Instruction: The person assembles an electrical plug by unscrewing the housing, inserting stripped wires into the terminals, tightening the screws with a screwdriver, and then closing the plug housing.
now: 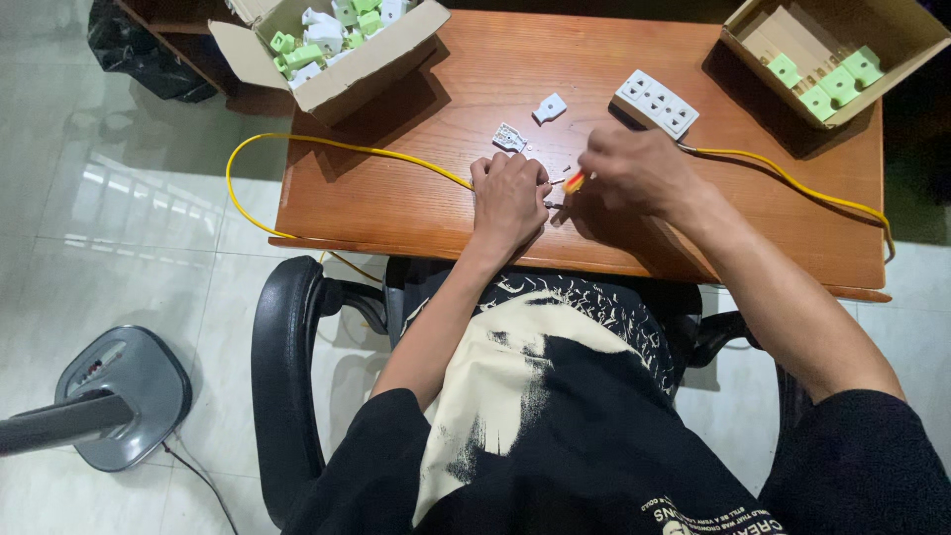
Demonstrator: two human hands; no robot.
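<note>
- The left hand (508,198) is closed down on a small part at the end of the yellow cable (337,147), pinning it to the bench (396,203).
- The right hand (634,170) is clamped on a small screwdriver (573,182), its tip at that part.
- 2 white plug pieces (511,138) lie loose just behind, so the assembly looks unfinished.
- A white socket strip (656,103) sits near.
</note>
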